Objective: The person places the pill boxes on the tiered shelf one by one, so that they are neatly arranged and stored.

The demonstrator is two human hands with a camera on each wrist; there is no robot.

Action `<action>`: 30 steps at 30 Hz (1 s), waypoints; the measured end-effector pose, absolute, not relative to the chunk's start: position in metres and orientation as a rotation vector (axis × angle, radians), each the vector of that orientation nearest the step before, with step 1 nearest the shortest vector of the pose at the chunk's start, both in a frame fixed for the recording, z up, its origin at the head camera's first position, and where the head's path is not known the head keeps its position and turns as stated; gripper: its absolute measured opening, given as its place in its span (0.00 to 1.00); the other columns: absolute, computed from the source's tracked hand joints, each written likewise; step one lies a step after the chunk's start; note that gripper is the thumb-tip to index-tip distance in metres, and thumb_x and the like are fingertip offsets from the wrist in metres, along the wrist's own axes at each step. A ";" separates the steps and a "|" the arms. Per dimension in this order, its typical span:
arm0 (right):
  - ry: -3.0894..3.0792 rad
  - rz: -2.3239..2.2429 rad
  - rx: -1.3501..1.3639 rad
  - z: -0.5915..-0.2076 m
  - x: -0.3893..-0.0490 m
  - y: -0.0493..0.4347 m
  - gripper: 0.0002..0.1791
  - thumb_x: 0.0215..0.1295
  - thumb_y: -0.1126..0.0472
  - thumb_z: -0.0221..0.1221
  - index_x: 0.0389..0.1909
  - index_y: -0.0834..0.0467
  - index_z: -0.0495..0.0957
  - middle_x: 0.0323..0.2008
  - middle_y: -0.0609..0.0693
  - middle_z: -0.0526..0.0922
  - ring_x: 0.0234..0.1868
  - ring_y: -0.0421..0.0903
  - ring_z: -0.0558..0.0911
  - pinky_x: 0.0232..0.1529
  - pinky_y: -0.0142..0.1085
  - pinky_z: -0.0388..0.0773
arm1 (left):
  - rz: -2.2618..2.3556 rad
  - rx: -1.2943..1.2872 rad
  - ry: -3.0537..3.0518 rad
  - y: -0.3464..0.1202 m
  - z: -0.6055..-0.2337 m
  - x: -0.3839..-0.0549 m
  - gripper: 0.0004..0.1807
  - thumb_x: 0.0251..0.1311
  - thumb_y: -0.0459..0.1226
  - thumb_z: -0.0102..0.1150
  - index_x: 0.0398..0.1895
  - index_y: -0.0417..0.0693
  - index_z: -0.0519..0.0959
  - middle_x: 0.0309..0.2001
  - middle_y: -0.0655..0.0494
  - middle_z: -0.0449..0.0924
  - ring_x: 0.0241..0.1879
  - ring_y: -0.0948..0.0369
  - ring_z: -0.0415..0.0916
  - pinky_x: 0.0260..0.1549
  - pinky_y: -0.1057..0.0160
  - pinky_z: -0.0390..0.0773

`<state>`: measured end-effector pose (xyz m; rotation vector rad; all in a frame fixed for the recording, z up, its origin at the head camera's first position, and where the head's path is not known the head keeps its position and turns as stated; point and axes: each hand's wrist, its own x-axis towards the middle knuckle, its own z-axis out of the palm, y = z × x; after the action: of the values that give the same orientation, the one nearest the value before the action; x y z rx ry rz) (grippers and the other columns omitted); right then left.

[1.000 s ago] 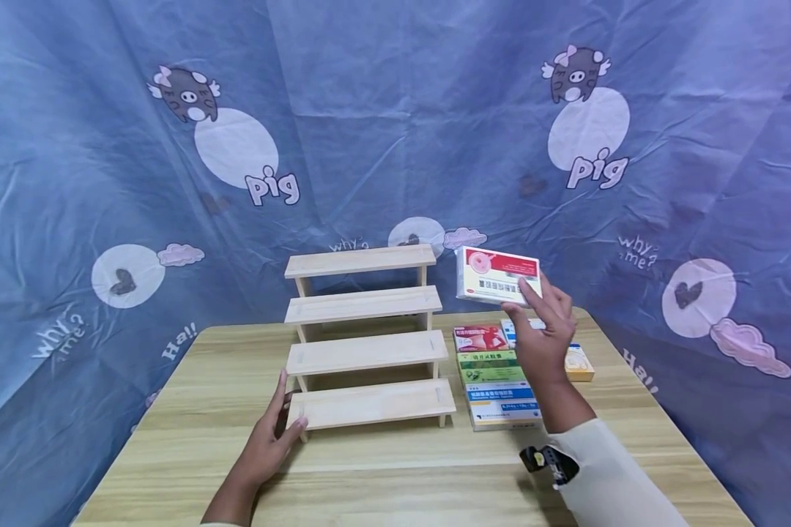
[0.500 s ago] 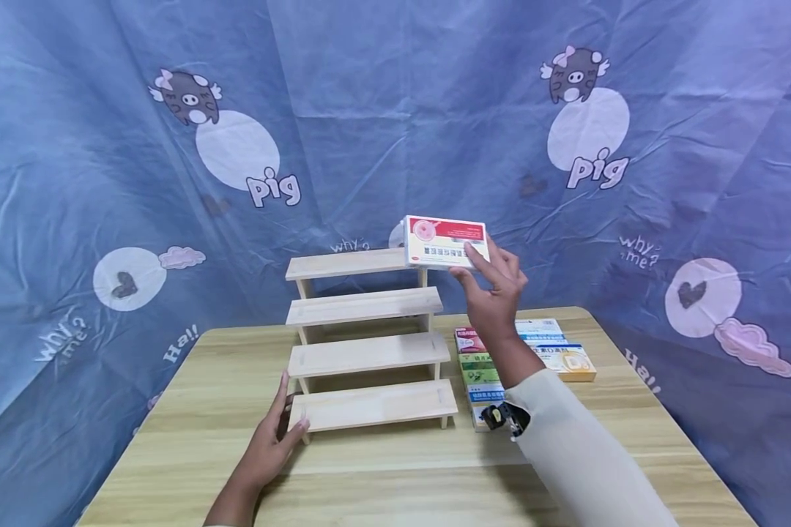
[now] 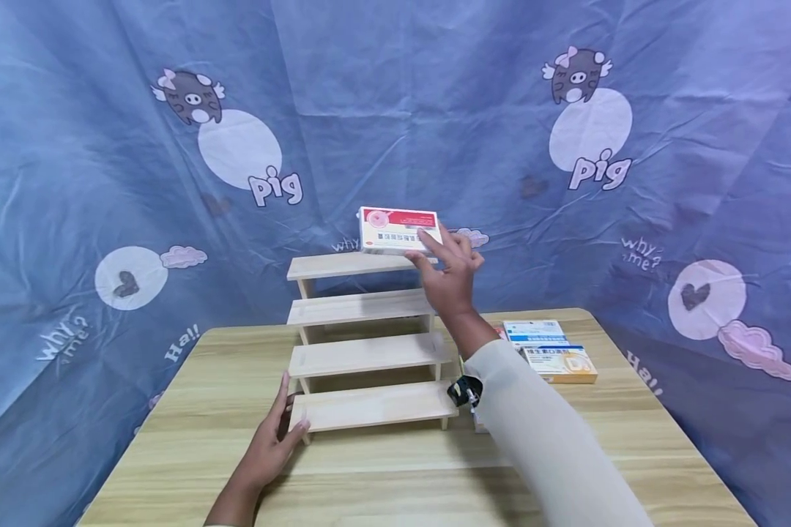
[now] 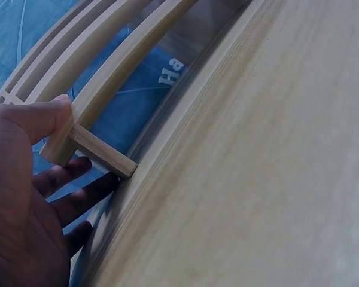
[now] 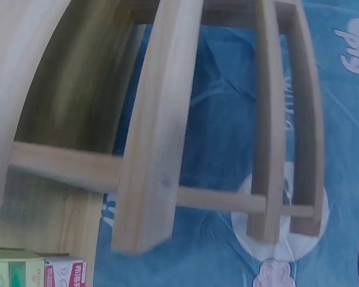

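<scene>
My right hand (image 3: 451, 277) pinches a red and cream medicine box (image 3: 387, 229) between thumb and fingers. The box is raised just over the top step of a four-tier wooden stand (image 3: 369, 407), its printed face towards me and its lettering upside down. My left hand (image 3: 266, 448) grips the stand's lowest step at its left front corner. In the left wrist view, its thumb (image 4: 51, 113) lies on the step, with the fingers below, beside the leg. The right wrist view looks onto the stand (image 5: 158, 119) from its right end; the held box is outside that view.
On the table (image 3: 369, 487), right of the stand, lie a white and blue box (image 3: 534, 333) and a white and orange box (image 3: 559, 364). My right arm hides most of the boxes nearer the stand; a green one (image 5: 15, 272) shows. A blue patterned cloth (image 3: 395, 132) hangs behind.
My right hand has carried the medicine box left and upward, from above the other boxes to over the stand's top step. My left hand keeps its place on the stand.
</scene>
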<state>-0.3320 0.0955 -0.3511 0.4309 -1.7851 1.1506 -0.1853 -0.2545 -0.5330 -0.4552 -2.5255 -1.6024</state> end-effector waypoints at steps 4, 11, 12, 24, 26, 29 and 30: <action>-1.895 1.096 0.412 -0.352 -0.342 0.082 0.28 0.61 0.52 0.80 0.63 0.51 0.89 0.75 0.56 0.79 0.66 0.58 0.78 0.64 0.64 0.51 | -1.626 -0.443 -2.514 -0.252 -0.534 -0.185 0.50 0.82 0.37 0.58 0.92 0.50 0.35 0.78 0.29 0.69 0.76 0.34 0.67 0.66 0.86 0.61; -2.124 1.246 0.264 -0.346 -0.349 0.058 0.28 0.65 0.46 0.77 0.65 0.46 0.88 0.78 0.53 0.77 0.74 0.55 0.73 0.76 0.66 0.46 | -1.626 -0.453 -2.520 -0.250 -0.537 -0.186 0.51 0.82 0.37 0.58 0.92 0.53 0.34 0.79 0.27 0.66 0.77 0.33 0.66 0.66 0.85 0.60; -2.140 1.269 0.254 -0.345 -0.350 0.054 0.28 0.65 0.46 0.77 0.65 0.46 0.88 0.78 0.53 0.77 0.75 0.56 0.72 0.77 0.68 0.45 | -1.629 -0.448 -2.521 -0.250 -0.537 -0.186 0.51 0.82 0.37 0.58 0.92 0.53 0.34 0.79 0.27 0.66 0.78 0.34 0.66 0.66 0.85 0.60; -2.246 1.368 0.158 -0.330 -0.359 0.021 0.28 0.62 0.41 0.78 0.63 0.42 0.89 0.75 0.54 0.80 0.81 0.60 0.70 0.78 0.63 0.53 | -1.619 -0.443 -2.531 -0.250 -0.532 -0.185 0.51 0.82 0.37 0.58 0.92 0.55 0.34 0.80 0.25 0.64 0.79 0.32 0.64 0.66 0.87 0.57; -2.261 1.347 0.158 -0.329 -0.360 0.015 0.29 0.62 0.41 0.78 0.63 0.42 0.89 0.75 0.53 0.80 0.79 0.57 0.72 0.78 0.62 0.53 | -1.615 -0.438 -2.537 -0.251 -0.531 -0.184 0.50 0.82 0.38 0.58 0.92 0.54 0.34 0.80 0.24 0.63 0.80 0.31 0.62 0.66 0.87 0.55; -2.283 1.288 0.165 -0.330 -0.361 0.006 0.29 0.62 0.40 0.78 0.64 0.42 0.89 0.75 0.51 0.80 0.74 0.54 0.74 0.75 0.61 0.55 | -1.621 -0.440 -2.530 -0.253 -0.532 -0.184 0.50 0.82 0.37 0.58 0.92 0.54 0.34 0.79 0.24 0.63 0.79 0.30 0.62 0.66 0.88 0.55; -2.288 1.270 0.160 -0.331 -0.362 0.004 0.29 0.62 0.39 0.77 0.64 0.42 0.89 0.75 0.51 0.81 0.73 0.53 0.75 0.74 0.61 0.55 | -1.623 -0.444 -2.528 -0.253 -0.533 -0.184 0.50 0.82 0.37 0.58 0.92 0.54 0.34 0.79 0.24 0.63 0.79 0.30 0.62 0.66 0.88 0.56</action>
<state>-0.3616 0.0037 -0.3312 0.1602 -2.2878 1.2695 -0.1840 -0.2529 -0.5325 -0.4437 -2.5281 -1.6234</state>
